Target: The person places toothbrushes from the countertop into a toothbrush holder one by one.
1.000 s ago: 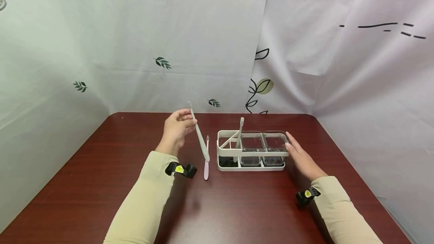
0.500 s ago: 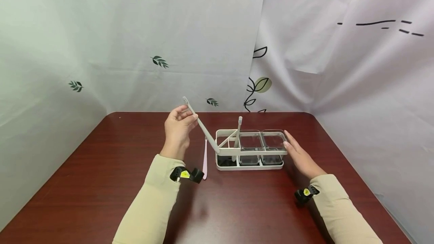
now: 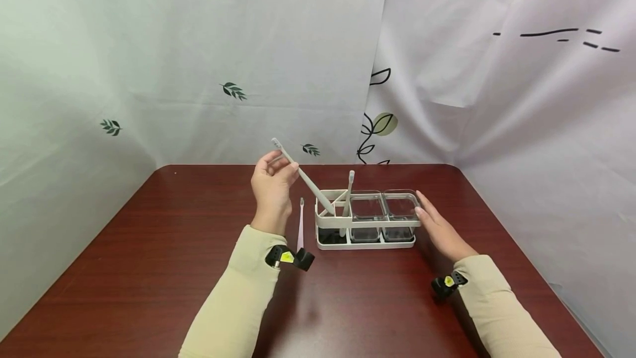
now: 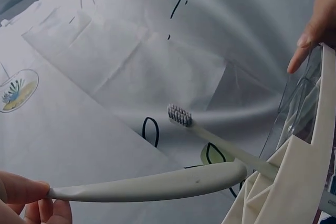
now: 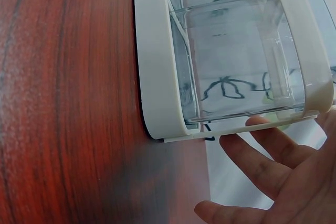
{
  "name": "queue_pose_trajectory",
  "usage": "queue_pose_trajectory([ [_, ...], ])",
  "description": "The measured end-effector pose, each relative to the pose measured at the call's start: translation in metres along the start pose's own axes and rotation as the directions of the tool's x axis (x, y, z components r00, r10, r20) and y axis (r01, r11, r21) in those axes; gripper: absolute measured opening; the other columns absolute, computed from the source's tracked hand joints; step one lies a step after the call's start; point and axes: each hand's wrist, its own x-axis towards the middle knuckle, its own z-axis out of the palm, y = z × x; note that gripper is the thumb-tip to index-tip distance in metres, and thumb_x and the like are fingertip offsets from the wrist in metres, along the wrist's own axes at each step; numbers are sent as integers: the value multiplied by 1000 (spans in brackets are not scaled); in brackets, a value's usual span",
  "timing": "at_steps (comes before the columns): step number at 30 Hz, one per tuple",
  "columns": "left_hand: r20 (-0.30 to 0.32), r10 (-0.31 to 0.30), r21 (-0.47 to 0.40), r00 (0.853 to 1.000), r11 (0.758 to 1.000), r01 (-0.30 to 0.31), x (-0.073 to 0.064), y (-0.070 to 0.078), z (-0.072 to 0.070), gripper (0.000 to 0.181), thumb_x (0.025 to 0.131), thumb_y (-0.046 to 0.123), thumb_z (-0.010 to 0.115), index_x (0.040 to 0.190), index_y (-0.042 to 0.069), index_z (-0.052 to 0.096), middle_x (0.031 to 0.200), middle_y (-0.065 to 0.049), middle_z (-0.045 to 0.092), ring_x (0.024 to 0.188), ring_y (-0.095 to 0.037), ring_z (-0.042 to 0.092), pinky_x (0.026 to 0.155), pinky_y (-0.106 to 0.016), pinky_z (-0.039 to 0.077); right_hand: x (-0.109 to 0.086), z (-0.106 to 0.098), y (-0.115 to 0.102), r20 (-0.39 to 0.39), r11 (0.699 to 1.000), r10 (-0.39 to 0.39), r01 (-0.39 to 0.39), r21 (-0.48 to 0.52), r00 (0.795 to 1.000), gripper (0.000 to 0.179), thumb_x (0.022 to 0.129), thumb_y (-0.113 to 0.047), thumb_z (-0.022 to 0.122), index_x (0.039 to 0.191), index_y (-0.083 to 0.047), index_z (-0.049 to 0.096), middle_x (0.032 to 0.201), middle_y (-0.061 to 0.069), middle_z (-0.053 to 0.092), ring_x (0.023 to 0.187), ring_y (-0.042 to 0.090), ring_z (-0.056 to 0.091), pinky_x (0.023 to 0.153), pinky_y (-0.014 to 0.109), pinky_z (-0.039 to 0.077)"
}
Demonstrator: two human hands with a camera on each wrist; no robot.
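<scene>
My left hand pinches a pale grey-white toothbrush near its bristle end. The brush slants down to the right, its handle end over the divided left section of a white toothbrush holder. In the left wrist view the thick handle end points at the holder's slots. Another pale toothbrush stands in one of those slots, bristles up. My right hand rests against the holder's right end with its fingers extended, as the right wrist view also shows at the frame's side.
A pink toothbrush lies on the dark red table left of the holder, partly behind the left wrist camera. Two clear cups sit in the holder's middle and right sections. A white printed cloth hangs behind the table.
My left hand has moved right with the toothbrush, whose handle end has swung from above the pink brush to over the holder's left section. My right hand has kept its place at the holder.
</scene>
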Motion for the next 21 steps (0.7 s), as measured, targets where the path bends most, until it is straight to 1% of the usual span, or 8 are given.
queue_pose_trajectory([
  [8,9,58,25,998,998,-58,-6,-5,9,39,80,-21,61,115,-5,56,84,-3,56,72,-9,58,64,-21,55,0,1,1,-6,1000,-16,16,10,1000,63,104,-43,31,156,-17,6,160,19,6,144,45,9,107,69,13],
  [12,12,89,21,996,996,-89,-9,-8,12,38,78,-22,61,112,-6,57,84,-3,56,72,-10,58,63,-20,54,0,0,1,-1,1000,-11,11,8,1000,63,104,-43,31,156,-18,5,160,19,5,143,46,9,107,70,13],
  [15,23,108,23,994,994,-109,-11,-11,14,38,78,-22,62,110,-4,58,84,-3,56,73,-11,58,64,-20,54,0,0,1,0,1000,-3,3,4,1000,63,105,-43,30,156,-18,4,160,19,5,143,47,9,106,71,13],
  [21,47,145,83,988,985,-149,-15,-17,17,37,78,-21,63,112,-5,58,88,-2,57,78,-12,57,68,-20,53,1,1,2,-2,1000,-3,3,2,1000,62,105,-41,30,156,-17,5,160,20,5,143,47,10,106,70,14],
])
